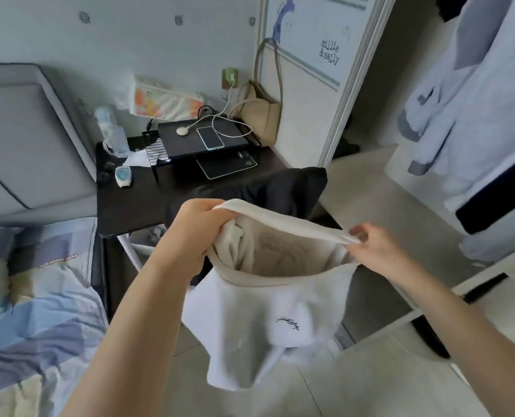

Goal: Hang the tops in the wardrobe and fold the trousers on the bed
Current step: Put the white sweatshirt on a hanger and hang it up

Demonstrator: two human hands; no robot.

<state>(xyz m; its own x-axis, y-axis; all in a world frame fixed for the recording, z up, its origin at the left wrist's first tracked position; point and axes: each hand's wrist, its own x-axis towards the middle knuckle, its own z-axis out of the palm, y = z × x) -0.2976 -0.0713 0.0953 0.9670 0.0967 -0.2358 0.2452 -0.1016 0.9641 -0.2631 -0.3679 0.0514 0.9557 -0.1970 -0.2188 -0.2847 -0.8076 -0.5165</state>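
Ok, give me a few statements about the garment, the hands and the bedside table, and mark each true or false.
1. Both hands hold the white garment open at its ribbed edge. True: left hand, right hand.
2. The garment lies flat on the bed. False: it hangs in the air.
3. A phone lies on the black shelf on the dark table. True.
4. The wardrobe is empty. False: a pale blue top hangs there.
5. A beige bag hangs beside the table. True.

A dark desk (pixel 135 206) carries a black riser shelf (pixel 187 139) with a phone (pixel 210 138) lying on it. A tissue pack (pixel 162 103) stands behind the shelf, a beige bag (pixel 262 115) hangs beside it, and a clear bottle (pixel 118 140) stands at the desk's left end.
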